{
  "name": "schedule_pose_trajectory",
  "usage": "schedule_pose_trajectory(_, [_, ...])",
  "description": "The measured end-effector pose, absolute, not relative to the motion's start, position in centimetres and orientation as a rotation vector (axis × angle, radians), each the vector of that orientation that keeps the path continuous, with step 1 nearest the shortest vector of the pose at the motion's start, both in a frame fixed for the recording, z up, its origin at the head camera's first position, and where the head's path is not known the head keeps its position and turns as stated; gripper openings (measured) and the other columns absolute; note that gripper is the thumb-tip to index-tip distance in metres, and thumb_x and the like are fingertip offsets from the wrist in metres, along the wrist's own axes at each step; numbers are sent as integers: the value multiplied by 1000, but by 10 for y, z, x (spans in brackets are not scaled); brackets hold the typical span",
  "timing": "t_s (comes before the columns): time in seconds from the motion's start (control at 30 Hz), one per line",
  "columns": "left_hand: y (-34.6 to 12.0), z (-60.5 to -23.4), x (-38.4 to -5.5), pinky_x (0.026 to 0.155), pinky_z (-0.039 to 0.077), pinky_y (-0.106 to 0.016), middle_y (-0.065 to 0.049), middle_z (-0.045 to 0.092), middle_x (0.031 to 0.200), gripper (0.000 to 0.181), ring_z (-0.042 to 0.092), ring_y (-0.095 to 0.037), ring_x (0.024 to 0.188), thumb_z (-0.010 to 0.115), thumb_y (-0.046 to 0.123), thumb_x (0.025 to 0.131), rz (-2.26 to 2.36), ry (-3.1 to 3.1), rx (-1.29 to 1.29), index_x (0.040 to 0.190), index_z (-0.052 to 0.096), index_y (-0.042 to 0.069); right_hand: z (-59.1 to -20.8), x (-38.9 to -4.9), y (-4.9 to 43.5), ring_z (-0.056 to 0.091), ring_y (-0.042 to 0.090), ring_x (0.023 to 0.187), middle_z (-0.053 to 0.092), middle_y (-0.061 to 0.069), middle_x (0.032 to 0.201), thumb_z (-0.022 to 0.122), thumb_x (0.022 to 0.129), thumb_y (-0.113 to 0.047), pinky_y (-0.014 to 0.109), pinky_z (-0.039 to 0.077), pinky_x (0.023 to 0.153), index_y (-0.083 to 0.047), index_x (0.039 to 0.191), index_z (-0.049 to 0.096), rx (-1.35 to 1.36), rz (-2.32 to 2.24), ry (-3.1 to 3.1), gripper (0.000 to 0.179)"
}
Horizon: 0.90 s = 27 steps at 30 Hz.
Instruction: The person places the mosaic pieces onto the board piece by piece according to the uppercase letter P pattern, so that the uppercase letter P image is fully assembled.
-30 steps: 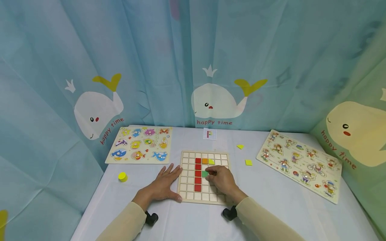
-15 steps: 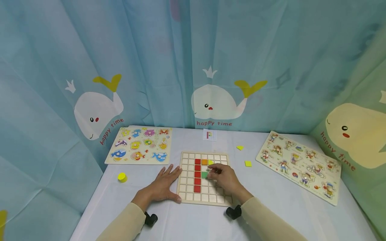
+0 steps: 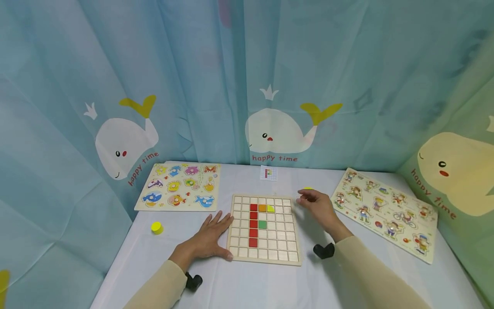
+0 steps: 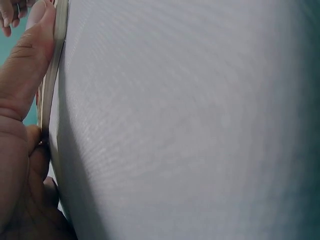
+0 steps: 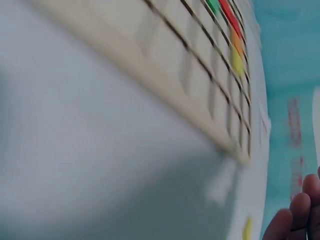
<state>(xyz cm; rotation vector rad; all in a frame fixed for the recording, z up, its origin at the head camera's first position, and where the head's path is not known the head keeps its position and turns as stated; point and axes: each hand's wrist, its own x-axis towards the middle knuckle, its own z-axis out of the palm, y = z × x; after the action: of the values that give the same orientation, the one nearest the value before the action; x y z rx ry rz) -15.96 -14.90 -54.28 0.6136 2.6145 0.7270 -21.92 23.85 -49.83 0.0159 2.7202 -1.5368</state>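
A wooden grid board (image 3: 270, 255) lies on the table, with a column of several red squares (image 3: 253, 233) in it. An orange tile (image 3: 262, 208) and a yellow tile (image 3: 271, 208) run right from the column's top. A green square (image 3: 262, 224) sits lower, beside the reds. My left hand (image 3: 206, 239) rests at the board's left edge with fingers spread, its thumb (image 4: 30, 60) against the frame. Past the board's right edge, my right hand (image 3: 319, 209) hovers with loosely bent fingers and nothing visible in them. Behind its fingertips a loose yellow piece (image 3: 308, 188) shows partly; the yellow square is hidden.
A printed pattern card (image 3: 268, 173) lies behind the board. At back left is a sea-animal puzzle (image 3: 181, 198); a puzzle with figures of people (image 3: 386, 210) lies at right. Yellow round pieces (image 3: 157, 228) stand at left. A whale-print curtain (image 3: 216, 77) hangs behind the table.
My right hand has left the green square and moved right and away from me, off the board toward the loose yellow pieces. The green square stays in its cell. My left hand has not moved.
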Motion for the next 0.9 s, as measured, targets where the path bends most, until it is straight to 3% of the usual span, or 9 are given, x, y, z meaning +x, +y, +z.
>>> schedule_pose_trajectory(0.1, [-149,-542,-160,136,-1,-52,-3,21,177,125,2,-28,166,93,56,70,730,2615,616,169,27,15,-495,-237,260,62,31,115,66,25,132,70,102,-17,24,52,89,2,141,63,21,-1501,2742,44])
schedule_pose_trajectory(0.27, [-148,-542,-162,136,-2,-51,-1,20,177,124,1,-27,166,92,57,72,718,2612,613,169,27,16,-496,-259,282,54,44,133,54,30,149,64,104,-15,48,51,106,1,150,55,73,-1415,2698,50])
schedule_pose_trajectory(0.43, [-148,-543,-162,135,-2,-52,-1,19,177,125,0,-27,166,92,58,71,727,2595,611,169,27,16,-505,-272,290,49,47,140,46,30,157,62,104,-15,58,47,113,-1,154,50,164,-1368,2645,54])
schedule_pose_trajectory(0.67, [-151,-547,-160,135,-2,-53,-1,19,177,126,0,-28,166,92,59,70,728,2593,603,169,27,17,-516,-279,285,57,44,131,53,31,150,64,100,-12,55,52,106,0,154,49,141,-1233,2676,57])
schedule_pose_trajectory(0.8, [-151,-547,-161,135,-2,-53,-1,19,177,126,1,-28,166,91,60,70,733,2603,603,169,27,17,-514,-279,281,65,35,112,65,28,134,65,100,-13,40,56,88,3,147,56,107,-1149,2702,50])
schedule_pose_trajectory(0.9, [-151,-547,-162,135,-2,-53,-1,19,177,126,0,-28,166,91,60,70,738,2607,603,169,27,16,-513,-281,278,64,30,106,68,24,128,65,101,-14,34,54,84,3,144,59,109,-1124,2695,47])
